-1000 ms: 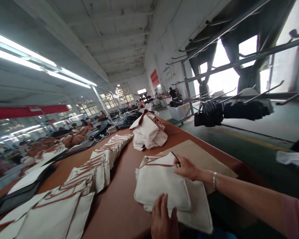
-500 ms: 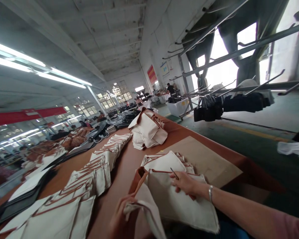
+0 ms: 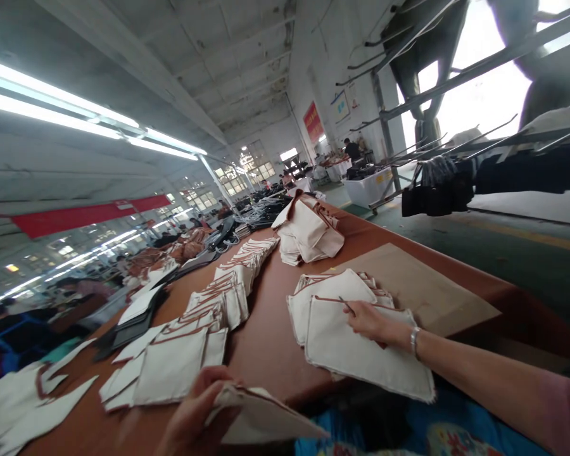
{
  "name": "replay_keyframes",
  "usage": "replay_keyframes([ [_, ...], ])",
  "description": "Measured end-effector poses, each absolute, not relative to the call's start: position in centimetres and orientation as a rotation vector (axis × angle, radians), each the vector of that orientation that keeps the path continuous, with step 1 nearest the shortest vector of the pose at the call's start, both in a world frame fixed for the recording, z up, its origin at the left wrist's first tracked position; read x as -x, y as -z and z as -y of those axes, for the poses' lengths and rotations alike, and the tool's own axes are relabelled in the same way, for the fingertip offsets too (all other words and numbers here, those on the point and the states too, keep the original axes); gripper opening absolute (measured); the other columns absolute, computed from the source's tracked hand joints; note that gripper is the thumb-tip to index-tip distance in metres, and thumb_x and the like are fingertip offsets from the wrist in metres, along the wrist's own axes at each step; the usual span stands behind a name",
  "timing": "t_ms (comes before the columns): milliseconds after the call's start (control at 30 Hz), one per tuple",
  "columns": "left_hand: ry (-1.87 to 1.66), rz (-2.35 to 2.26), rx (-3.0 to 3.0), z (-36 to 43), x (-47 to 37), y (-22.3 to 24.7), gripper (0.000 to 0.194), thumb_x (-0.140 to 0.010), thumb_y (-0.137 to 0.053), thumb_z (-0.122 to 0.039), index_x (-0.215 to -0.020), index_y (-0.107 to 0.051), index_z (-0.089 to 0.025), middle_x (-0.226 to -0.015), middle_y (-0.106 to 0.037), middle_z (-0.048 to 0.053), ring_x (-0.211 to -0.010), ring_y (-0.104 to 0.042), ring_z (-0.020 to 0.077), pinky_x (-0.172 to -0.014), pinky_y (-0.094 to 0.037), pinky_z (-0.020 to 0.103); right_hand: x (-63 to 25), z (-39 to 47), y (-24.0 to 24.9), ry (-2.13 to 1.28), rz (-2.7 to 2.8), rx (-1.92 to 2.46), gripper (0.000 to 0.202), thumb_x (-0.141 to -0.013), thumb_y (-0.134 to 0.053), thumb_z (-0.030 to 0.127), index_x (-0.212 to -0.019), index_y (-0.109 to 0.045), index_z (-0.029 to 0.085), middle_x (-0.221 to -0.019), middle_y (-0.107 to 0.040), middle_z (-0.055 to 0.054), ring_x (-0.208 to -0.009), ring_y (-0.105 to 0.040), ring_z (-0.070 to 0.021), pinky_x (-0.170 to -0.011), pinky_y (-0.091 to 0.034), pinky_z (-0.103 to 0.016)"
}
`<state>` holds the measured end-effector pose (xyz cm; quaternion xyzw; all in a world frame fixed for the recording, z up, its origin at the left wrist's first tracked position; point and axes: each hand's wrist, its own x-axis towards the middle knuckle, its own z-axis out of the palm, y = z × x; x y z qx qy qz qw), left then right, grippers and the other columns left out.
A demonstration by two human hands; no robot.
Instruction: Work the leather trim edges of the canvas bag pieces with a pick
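Observation:
My left hand (image 3: 202,405) grips a cream fabric piece (image 3: 261,415) by its edge, low in front of the table. The piece is tilted, and its far corner points right. My right hand (image 3: 368,321) is closed around a small pointed metal tool (image 3: 346,304); only its dark tip shows. That hand rests on a cream fabric piece with brown edging (image 3: 361,354), the top one of a small pile. More brown-edged pieces (image 3: 330,292) lie behind it.
A long overlapping row of cream pieces (image 3: 175,364) runs along the brown table (image 3: 266,335). Beyond are a heap of cream pieces (image 3: 308,231) and a cardboard sheet (image 3: 408,285). A metal rack (image 3: 422,101) with black bags (image 3: 437,193) stands right.
My left hand has moved left and down with the cream piece, away from the pile. My right hand stays on the pile with the tool. The view has turned left.

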<state>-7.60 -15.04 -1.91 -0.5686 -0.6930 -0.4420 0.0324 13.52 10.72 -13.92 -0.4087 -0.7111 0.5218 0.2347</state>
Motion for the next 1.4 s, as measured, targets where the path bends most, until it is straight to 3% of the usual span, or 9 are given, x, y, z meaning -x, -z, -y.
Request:
replay_keyframes([
  [200,1.616,2.415,2.090,14.7,1.9,6.0,0.048,-0.074,-0.066,-0.068,-0.082,-0.066,-0.021,-0.069,-0.054,0.000,-0.056,-0.052,0.0132,-0.051,-0.045,0.025,-15.3,-2.4,7.6,-1.476,2.010,0.467,0.026,-0.083,-0.064,0.022,-0.109,-0.066,0.019,-0.102,-0.071,-0.004,-0.094,-0.065,-0.0189,-0.086,-0.050,-0.027],
  [400,1.590,2.386,2.177,15.5,-0.3,6.0,0.024,-0.076,-0.076,-0.034,-0.084,-0.058,-0.020,-0.072,-0.056,-0.004,-0.064,-0.048,0.0107,-0.061,-0.043,0.021,-17.9,3.0,6.7,-1.950,1.773,0.024,0.031,-0.093,-0.057,0.037,-0.112,-0.069,0.017,-0.105,-0.067,-0.007,-0.099,-0.061,-0.0210,-0.089,-0.047,-0.032],
  [533,1.328,2.235,2.237,15.7,0.1,3.9,0.010,-0.081,-0.069,-0.025,-0.079,-0.060,-0.021,-0.071,-0.049,-0.004,-0.065,-0.049,0.0115,-0.061,-0.040,0.021,-18.2,2.9,8.2,-2.019,1.795,0.082,0.025,-0.089,-0.062,0.038,-0.101,-0.066,0.017,-0.082,-0.058,-0.001,-0.072,-0.051,-0.0131,-0.065,-0.042,-0.023],
  [567,1.261,2.184,2.262,15.6,0.2,3.4,0.003,-0.082,-0.066,-0.024,-0.083,-0.064,-0.022,-0.074,-0.050,-0.004,-0.066,-0.050,0.0121,-0.060,-0.040,0.021,-18.1,2.7,8.3,-1.984,1.837,0.107,0.021,-0.086,-0.065,0.034,-0.098,-0.064,0.017,-0.078,-0.055,0.001,-0.066,-0.047,-0.0112,-0.059,-0.038,-0.021],
  [767,0.996,2.273,2.310,15.1,0.3,2.8,0.042,-0.065,-0.053,-0.002,-0.096,-0.071,-0.024,-0.085,-0.060,0.000,-0.076,-0.060,0.0159,-0.065,-0.043,0.023,-18.0,2.1,7.5,-1.164,2.136,0.243,0.022,-0.069,-0.058,0.006,-0.087,-0.057,0.018,-0.079,-0.058,0.001,-0.067,-0.048,-0.0117,-0.064,-0.037,-0.022],
  [900,1.090,2.505,2.431,15.5,-0.5,3.5,0.018,-0.077,-0.068,-0.027,-0.094,-0.073,-0.022,-0.082,-0.056,0.000,-0.074,-0.055,0.0158,-0.062,-0.040,0.022,-18.9,2.4,7.7,-1.335,2.184,0.171,0.019,-0.073,-0.060,0.010,-0.087,-0.052,0.019,-0.079,-0.054,0.003,-0.067,-0.044,-0.0112,-0.062,-0.036,-0.023],
  [1000,1.292,2.637,2.417,15.7,-1.1,4.2,0.036,-0.076,-0.073,-0.051,-0.091,-0.072,-0.019,-0.077,-0.056,0.000,-0.068,-0.048,0.0137,-0.058,-0.037,0.022,-19.5,2.5,8.1,-1.598,2.115,0.097,0.018,-0.075,-0.064,0.015,-0.086,-0.050,0.019,-0.078,-0.051,0.003,-0.065,-0.041,-0.0104,-0.058,-0.035,-0.022],
  [1167,1.535,2.722,2.286,15.1,-1.7,5.0,0.039,-0.075,-0.074,-0.054,-0.074,-0.064,-0.016,-0.066,-0.046,-0.004,-0.061,-0.039,0.0101,-0.054,-0.030,0.022,-20.0,1.9,8.2,-1.818,2.060,0.035,0.017,-0.082,-0.063,0.025,-0.090,-0.050,0.017,-0.075,-0.047,0.004,-0.064,-0.039,-0.0105,-0.057,-0.035,-0.022],
  [1400,1.388,2.674,2.262,14.3,-2.1,6.0,0.040,-0.082,-0.065,-0.056,-0.074,-0.068,-0.016,-0.075,-0.054,0.002,-0.072,-0.048,0.0153,-0.061,-0.035,0.024,-20.1,1.4,7.6,-1.168,2.365,0.032,0.004,-0.089,-0.052,0.021,-0.089,-0.052,0.017,-0.087,-0.055,-0.004,-0.076,-0.047,-0.0152,-0.070,-0.040,-0.027],
])
